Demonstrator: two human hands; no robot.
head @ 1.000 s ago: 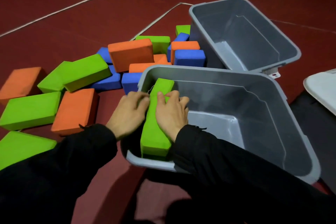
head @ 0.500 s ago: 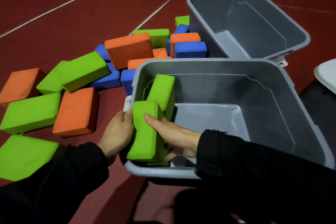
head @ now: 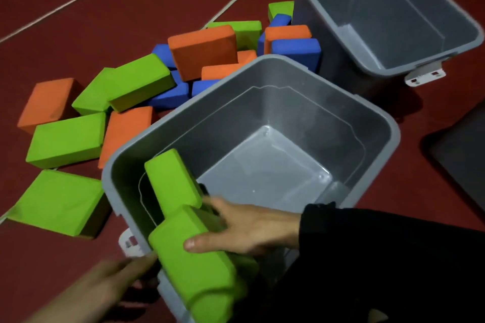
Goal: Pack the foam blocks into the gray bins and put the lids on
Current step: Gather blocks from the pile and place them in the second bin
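Note:
The near gray bin (head: 378, 115) sits on the red floor, and two green foam blocks are in its near-left corner. One green block (head: 172, 181) stands on end against the left wall. My right hand (head: 246, 225) reaches inside the bin and grips the second green block (head: 194, 267), thumb on its top face, fingers along its far side. My left hand (head: 105, 283) is blurred outside the bin, fingers spread, its tips by that block's left edge. The far gray bin (head: 467, 42) is empty. No lid is in view.
A pile of orange (head: 202, 50), green (head: 65, 139) and blue (head: 296, 52) blocks lies on the floor left of the bins. A loose green block (head: 60, 202) rests near the bin's left side. A dark mat (head: 464, 160) lies at the right edge.
The held green block has tipped and sunk toward the bin's near-left corner. My left hand has come off its side and dropped back. The view has shifted, and the bin looks turned.

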